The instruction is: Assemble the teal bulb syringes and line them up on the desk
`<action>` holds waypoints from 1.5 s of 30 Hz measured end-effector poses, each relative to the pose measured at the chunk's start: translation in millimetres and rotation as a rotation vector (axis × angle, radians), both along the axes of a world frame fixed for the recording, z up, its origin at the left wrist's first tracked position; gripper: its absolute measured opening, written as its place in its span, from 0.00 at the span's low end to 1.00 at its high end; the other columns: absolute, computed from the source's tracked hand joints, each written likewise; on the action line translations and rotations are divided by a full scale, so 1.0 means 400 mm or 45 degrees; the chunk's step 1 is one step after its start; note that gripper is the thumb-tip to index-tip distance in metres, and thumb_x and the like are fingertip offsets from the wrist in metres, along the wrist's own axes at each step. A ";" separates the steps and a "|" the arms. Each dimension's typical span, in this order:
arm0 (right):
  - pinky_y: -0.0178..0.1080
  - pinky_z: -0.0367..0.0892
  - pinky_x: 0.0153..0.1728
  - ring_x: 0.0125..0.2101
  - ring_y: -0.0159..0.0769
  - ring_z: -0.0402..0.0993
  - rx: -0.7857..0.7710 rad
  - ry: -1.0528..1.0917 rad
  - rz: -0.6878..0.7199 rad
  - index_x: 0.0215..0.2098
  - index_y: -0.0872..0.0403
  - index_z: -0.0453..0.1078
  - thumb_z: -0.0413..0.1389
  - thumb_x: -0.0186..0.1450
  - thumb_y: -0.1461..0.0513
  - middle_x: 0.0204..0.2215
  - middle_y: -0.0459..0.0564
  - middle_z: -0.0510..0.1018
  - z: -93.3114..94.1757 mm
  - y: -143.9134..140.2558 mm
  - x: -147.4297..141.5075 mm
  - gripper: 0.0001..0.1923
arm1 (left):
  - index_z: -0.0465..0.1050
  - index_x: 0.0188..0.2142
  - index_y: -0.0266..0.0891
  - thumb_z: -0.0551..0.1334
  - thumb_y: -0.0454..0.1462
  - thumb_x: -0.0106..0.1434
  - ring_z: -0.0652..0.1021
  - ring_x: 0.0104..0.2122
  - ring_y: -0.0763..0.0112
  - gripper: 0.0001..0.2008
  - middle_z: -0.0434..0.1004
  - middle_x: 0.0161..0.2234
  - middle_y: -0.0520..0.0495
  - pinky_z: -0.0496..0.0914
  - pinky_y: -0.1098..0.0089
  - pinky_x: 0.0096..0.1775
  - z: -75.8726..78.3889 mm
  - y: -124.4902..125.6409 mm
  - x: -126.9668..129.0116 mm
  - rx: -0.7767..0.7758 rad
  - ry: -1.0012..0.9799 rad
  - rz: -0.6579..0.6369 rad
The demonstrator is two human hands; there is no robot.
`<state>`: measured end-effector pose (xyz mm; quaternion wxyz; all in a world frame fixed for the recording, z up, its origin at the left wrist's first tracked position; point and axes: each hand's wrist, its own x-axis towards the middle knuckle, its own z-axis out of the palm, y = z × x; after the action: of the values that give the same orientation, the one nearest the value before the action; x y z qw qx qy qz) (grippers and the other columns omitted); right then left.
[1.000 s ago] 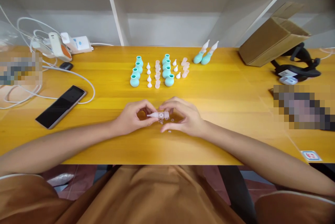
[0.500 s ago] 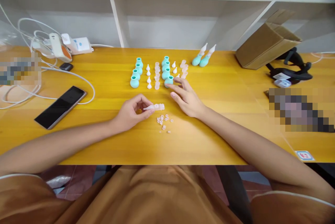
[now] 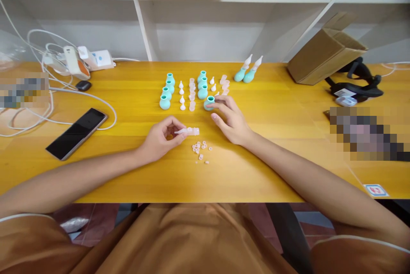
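Observation:
My left hand (image 3: 160, 139) pinches a translucent nozzle assembly (image 3: 192, 131), its narrow tip toward the palm and its wider end pointing right. My right hand (image 3: 233, 123) has its fingers on a teal squeeze bulb (image 3: 209, 103), the front one of the right-hand row; the thumb stays apart from it. Between the hands lie several small translucent rings (image 3: 197, 147). Farther back stand more open-necked teal bulbs (image 3: 165, 102), white pointed tips (image 3: 182, 107) and clear connectors (image 3: 192, 106) in rows. The fingers partly hide a tip at the right.
Two assembled nasal aspirators (image 3: 249, 75) stand at the back right, near a tilted cardboard box (image 3: 320, 58) and a black strapped device (image 3: 358, 88). A phone (image 3: 77, 134) lies at left beside white cables and chargers (image 3: 101, 59). White shelving (image 3: 208, 30) rises behind.
The front teal bulb has slid slightly right and toward me under my right fingers, away from its row. My left hand keeps the nozzle assembly nearly in place. The view has tilted slightly.

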<state>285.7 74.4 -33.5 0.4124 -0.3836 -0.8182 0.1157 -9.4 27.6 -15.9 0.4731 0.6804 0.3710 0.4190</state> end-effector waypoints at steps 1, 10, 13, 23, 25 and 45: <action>0.64 0.67 0.70 0.65 0.55 0.70 0.005 0.014 0.001 0.60 0.47 0.77 0.53 0.80 0.51 0.61 0.60 0.71 0.003 -0.003 -0.001 0.18 | 0.75 0.41 0.40 0.73 0.46 0.68 0.81 0.40 0.68 0.14 0.82 0.40 0.47 0.76 0.67 0.45 0.000 0.000 0.000 -0.001 -0.003 0.003; 0.59 0.78 0.61 0.62 0.53 0.71 0.008 0.113 0.090 0.59 0.46 0.75 0.65 0.71 0.57 0.58 0.58 0.69 0.004 -0.016 -0.017 0.19 | 0.75 0.42 0.40 0.73 0.47 0.68 0.80 0.40 0.68 0.15 0.82 0.40 0.46 0.75 0.67 0.45 -0.001 0.001 -0.001 -0.027 -0.054 0.001; 0.50 0.85 0.46 0.58 0.50 0.73 -0.083 0.252 0.080 0.56 0.46 0.73 0.67 0.69 0.58 0.57 0.57 0.67 0.001 -0.020 -0.022 0.18 | 0.75 0.42 0.40 0.74 0.48 0.66 0.81 0.40 0.67 0.17 0.82 0.40 0.46 0.75 0.66 0.46 0.000 0.002 -0.001 -0.049 -0.068 -0.007; 0.47 0.74 0.45 0.42 0.43 0.74 -0.082 0.311 -0.060 0.42 0.47 0.60 0.73 0.66 0.49 0.43 0.49 0.75 -0.022 0.005 -0.010 0.26 | 0.75 0.41 0.40 0.75 0.50 0.65 0.80 0.40 0.67 0.18 0.82 0.40 0.46 0.75 0.66 0.45 0.005 0.003 0.001 -0.069 -0.071 -0.018; 0.44 0.74 0.42 0.41 0.42 0.76 -0.152 0.338 0.004 0.43 0.47 0.61 0.73 0.64 0.44 0.43 0.49 0.78 -0.023 0.001 -0.010 0.29 | 0.75 0.41 0.40 0.75 0.50 0.65 0.81 0.40 0.67 0.19 0.82 0.40 0.46 0.75 0.66 0.45 0.005 0.003 0.000 -0.076 -0.074 -0.027; 0.39 0.80 0.40 0.37 0.41 0.87 -0.138 0.129 0.375 0.53 0.49 0.78 0.71 0.61 0.39 0.43 0.52 0.88 0.015 -0.083 -0.022 0.33 | 0.77 0.43 0.39 0.75 0.55 0.65 0.78 0.30 0.71 0.24 0.83 0.33 0.47 0.73 0.69 0.33 0.010 -0.004 0.001 -0.194 0.010 -0.154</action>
<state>277.0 41.3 -27.6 0.4104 -0.2750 -0.8362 0.2381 -9.0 25.8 -12.0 0.5466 0.6651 0.3619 0.3575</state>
